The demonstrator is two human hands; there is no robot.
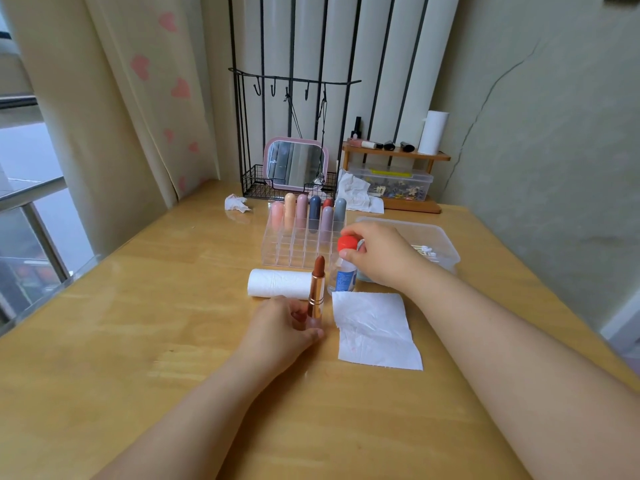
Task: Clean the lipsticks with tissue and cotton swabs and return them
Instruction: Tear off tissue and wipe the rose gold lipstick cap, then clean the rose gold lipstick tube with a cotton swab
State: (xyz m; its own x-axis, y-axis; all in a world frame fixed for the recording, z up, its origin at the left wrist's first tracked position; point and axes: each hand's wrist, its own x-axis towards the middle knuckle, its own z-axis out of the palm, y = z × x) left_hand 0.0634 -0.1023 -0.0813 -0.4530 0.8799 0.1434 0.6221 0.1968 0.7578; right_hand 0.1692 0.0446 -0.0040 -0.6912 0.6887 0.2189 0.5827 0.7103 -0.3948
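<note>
On a wooden table [138, 323], the left hand [284, 330] holds an uncapped brown lipstick [317, 289] upright, fingers pinching its gold base. The right hand [379, 252] fingers grip the red cap [347, 244] of a small bottle [343, 277], just behind a flat tissue sheet [375, 330].

A light wooden table [138, 306] with a glossy top fills the foreground and serves as the reference for the room. To the left of the table, a window [31, 209] with a metal frame admits pale daylight, and beside it hangs a cream curtain [138, 98] printed with pink hearts. Behind the table's far edge stands a black wire rack [294, 88] with hooks against a white ribbed panel [346, 46], while to the right of the table rises a pale green wall [536, 116] marked by a long crack.
</note>
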